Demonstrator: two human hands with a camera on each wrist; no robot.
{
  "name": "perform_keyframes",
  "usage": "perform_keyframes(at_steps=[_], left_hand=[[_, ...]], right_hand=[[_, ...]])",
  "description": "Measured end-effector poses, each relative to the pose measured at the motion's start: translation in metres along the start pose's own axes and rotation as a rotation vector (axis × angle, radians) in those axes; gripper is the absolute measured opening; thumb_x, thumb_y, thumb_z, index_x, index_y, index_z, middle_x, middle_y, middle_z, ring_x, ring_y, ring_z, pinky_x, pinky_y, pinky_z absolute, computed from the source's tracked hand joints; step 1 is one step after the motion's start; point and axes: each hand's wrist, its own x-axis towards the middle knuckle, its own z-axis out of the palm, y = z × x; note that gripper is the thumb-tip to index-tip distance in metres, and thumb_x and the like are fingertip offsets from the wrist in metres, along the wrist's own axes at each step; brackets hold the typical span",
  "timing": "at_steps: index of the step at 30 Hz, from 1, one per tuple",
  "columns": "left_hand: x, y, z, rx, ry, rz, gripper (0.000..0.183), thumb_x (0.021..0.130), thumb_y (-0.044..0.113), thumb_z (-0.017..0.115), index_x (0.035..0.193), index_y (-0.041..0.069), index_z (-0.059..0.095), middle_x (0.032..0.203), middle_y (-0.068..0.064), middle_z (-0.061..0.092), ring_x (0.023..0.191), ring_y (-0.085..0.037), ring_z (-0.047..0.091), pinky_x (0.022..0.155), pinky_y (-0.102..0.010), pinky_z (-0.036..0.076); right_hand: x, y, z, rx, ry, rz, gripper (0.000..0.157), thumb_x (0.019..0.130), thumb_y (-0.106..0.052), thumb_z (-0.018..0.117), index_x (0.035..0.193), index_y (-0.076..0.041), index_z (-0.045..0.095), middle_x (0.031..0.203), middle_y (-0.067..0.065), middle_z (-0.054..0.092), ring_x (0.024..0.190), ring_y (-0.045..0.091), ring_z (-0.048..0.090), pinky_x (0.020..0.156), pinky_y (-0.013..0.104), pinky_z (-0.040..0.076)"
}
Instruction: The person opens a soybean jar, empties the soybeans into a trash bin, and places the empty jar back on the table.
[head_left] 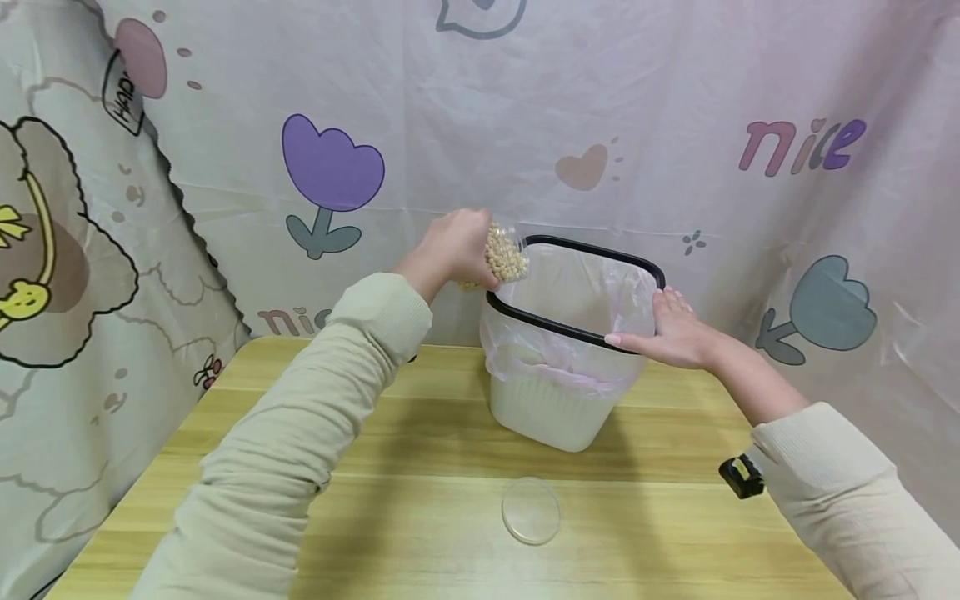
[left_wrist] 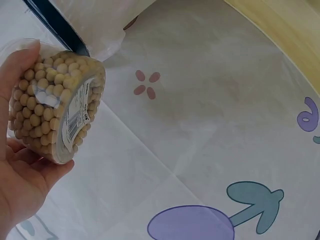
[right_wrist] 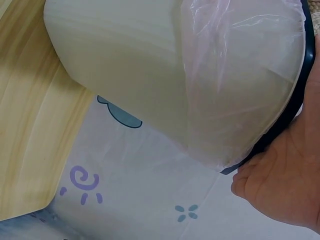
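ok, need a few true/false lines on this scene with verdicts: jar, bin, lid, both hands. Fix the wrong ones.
1. The left hand holds a tilted clear jar beside the bin. True.
2. The jar is empty. False: plenty of pale round beans show inside it.
3. A clear round lid lies on the table, apart from the jar. True.
4. The right hand is holding the lid. False: it rests against the bin's black rim.
5. The bin has no liner. False: a thin pinkish bag lines it and folds down over the outside.
6. The jar's base carries a label with a barcode. True.
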Motion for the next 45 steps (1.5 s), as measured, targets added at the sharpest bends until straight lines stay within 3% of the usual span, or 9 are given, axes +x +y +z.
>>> perform_keyframes(at_steps=[9, 24, 35, 45], left_hand=[[0.004, 0.010, -0.002, 0.135, -0.025, 0.047, 0.072, 0.061, 0.036, 0.076, 0.116, 0.003, 0.045, 0.114, -0.010, 0.053, 0.107, -0.028, 0.050, 0.091, -0.042, 0.048], [0.008, 0.022, 0.000, 0.246, -0.039, 0.107, 0.082, 0.063, 0.035, 0.076, 0.127, 0.001, 0.037, 0.129, -0.014, 0.045, 0.120, -0.031, 0.042, 0.104, -0.041, 0.037], [0.011, 0.028, 0.004, 0.315, 0.008, 0.197, 0.086, 0.064, 0.027, 0.075, 0.133, -0.001, 0.032, 0.132, -0.015, 0.044, 0.124, -0.031, 0.039, 0.112, -0.039, 0.026], [0.009, 0.034, 0.009, 0.412, 0.045, 0.276, 0.085, 0.066, 0.023, 0.074, 0.134, -0.002, 0.029, 0.130, -0.017, 0.043, 0.123, -0.032, 0.038, 0.111, -0.041, 0.025]], right_hand=[[0.001, 0.002, 0.001, 0.014, 0.010, -0.004, 0.110, 0.081, -0.063, 0.046, 0.136, 0.017, -0.005, 0.143, 0.036, -0.008, 0.133, 0.048, -0.009, 0.110, 0.059, 0.000], [0.000, 0.003, 0.001, 0.013, 0.021, -0.010, 0.109, 0.082, -0.061, 0.046, 0.136, 0.018, -0.004, 0.143, 0.037, -0.006, 0.134, 0.047, -0.009, 0.110, 0.058, 0.000], [0.001, 0.003, 0.002, 0.009, 0.007, 0.004, 0.109, 0.082, -0.063, 0.045, 0.136, 0.017, -0.005, 0.144, 0.036, -0.008, 0.134, 0.047, -0.009, 0.110, 0.059, 0.000], [0.000, 0.002, 0.002, 0.013, 0.007, 0.006, 0.110, 0.081, -0.064, 0.045, 0.136, 0.017, -0.005, 0.144, 0.035, -0.008, 0.134, 0.047, -0.010, 0.110, 0.058, -0.001]])
